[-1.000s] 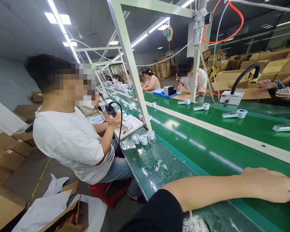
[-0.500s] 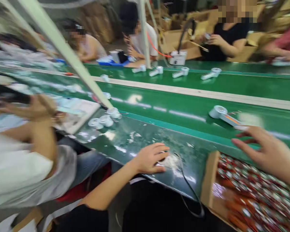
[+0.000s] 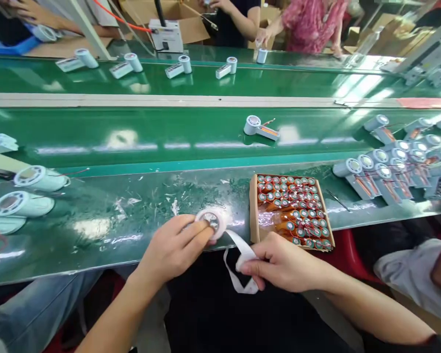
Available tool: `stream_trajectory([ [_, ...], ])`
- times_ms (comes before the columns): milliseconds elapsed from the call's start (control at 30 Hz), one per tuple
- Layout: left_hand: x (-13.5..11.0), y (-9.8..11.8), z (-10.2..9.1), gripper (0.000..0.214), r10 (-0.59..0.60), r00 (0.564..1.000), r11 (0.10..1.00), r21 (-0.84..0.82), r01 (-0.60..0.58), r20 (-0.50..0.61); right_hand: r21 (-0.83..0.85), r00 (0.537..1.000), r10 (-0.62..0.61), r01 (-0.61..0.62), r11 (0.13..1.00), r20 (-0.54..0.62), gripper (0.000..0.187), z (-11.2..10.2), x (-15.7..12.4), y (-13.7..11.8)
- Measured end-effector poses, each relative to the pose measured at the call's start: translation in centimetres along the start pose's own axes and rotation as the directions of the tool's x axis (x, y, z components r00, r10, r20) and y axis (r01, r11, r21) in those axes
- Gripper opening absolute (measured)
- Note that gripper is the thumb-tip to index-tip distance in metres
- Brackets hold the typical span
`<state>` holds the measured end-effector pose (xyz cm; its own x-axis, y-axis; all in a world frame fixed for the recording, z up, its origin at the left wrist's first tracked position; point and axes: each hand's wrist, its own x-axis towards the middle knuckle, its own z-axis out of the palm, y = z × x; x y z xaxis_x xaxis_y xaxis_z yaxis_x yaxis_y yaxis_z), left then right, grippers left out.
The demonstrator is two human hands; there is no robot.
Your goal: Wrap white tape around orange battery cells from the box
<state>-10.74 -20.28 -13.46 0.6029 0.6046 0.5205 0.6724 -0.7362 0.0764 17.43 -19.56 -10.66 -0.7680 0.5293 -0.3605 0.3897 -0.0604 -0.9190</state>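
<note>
A roll of white tape [image 3: 221,226] is gripped at its left side by my left hand [image 3: 176,247], fingers curled into its core just over the bench edge. From the roll a strip of tape [image 3: 238,242] runs to my right hand [image 3: 279,262], which pinches it between thumb and fingers. Below, a loose loop of the tape [image 3: 238,286] hangs in front of my dark clothing. Just beyond my right hand stands a cardboard box [image 3: 254,211] of orange-wrapped battery cells [image 3: 296,214] with red wires. A pale blue fan-like housing [image 3: 253,125] with a handle lies on the green belt.
Several pale blue housings [image 3: 382,171] cluster at the right, others [image 3: 24,203] at the bench's left end. A thin dark tool [image 3: 338,200] lies right of the box. More units [image 3: 178,67] sit on the far belt, past a white divider [image 3: 169,100]. People work opposite and on both sides.
The view has swung right. My left hand, earlier resting on the bench, now holds the tape roll. My right hand has come back from over the belt and grips the tape strip.
</note>
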Motion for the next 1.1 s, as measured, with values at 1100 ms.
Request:
stream_trajectory([
  [1100,3.5,2.3,3.7,0.025,-0.006,1.0,0.99,-0.143,0.004,-0.012,0.005,0.563,-0.328,0.508,0.861,-0.758,0.039,-7.0,-0.9,4.0],
])
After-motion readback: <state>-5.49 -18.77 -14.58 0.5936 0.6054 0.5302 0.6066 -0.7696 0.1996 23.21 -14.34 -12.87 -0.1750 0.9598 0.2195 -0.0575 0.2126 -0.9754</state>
